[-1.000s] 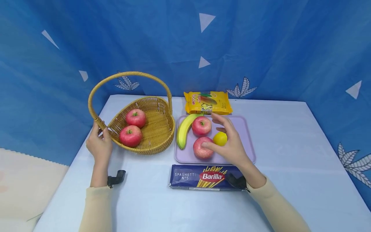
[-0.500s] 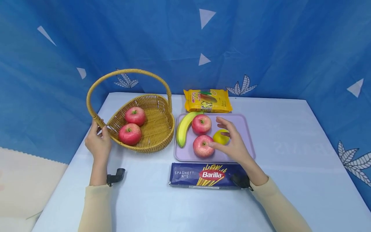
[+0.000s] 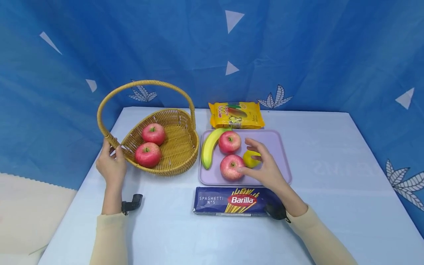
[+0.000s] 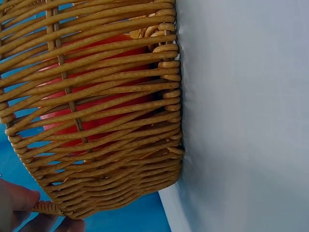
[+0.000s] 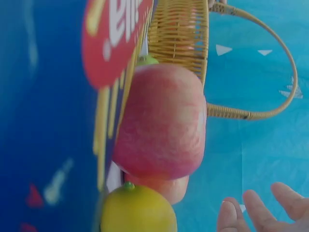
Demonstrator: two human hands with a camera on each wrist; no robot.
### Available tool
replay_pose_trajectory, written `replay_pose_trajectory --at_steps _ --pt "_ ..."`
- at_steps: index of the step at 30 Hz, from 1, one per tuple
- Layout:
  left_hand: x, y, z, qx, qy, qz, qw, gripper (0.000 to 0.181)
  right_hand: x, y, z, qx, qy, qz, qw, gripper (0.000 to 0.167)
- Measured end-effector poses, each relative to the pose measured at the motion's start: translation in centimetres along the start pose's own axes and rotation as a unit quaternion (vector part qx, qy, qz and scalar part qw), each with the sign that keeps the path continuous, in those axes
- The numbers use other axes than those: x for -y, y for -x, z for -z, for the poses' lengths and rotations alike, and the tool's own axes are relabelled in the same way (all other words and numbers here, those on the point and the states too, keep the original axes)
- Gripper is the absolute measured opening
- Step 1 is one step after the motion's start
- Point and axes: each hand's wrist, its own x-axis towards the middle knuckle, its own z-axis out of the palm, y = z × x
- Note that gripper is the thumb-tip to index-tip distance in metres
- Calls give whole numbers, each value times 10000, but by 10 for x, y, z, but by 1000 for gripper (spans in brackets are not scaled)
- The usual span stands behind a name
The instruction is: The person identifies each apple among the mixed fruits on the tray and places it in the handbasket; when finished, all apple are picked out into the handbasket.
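Near the back left corner of the table (image 3: 172, 232), the basket (image 3: 180, 147) is held at its handle (image 3: 145, 84) by the left hand (image 3: 112, 165). The right hand (image 3: 267, 171) is held, fingers spread apart, by the yellow fruit (image 3: 250, 159) and the apple (image 3: 229, 168) nearest the front edge of the tray (image 3: 273, 145).

Things set out on a pale table (image 3: 331, 162).
A tall-handled wicker basket (image 3: 179, 143) stands at left; beside it, toward the middle, lies a lilac tray (image 3: 276, 147), with a yellow packet (image 3: 236, 115) behind it and a dark blue spaghetti box (image 3: 212, 201) in front.
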Motion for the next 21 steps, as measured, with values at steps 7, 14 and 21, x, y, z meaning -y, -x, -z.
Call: replay_pose_trajectory --at_steps 7,14,21 --pt "-2 0 1 72 28 147 9999 31 -1 1 -4 147 46 -390 9991 84" --pt "-4 -1 1 51 18 210 9998 33 -12 -2 -10 294 377 -519 9975 88" --pt "-3 0 2 72 39 183 9998 34 -20 -4 -13 449 687 -269 9963 89"
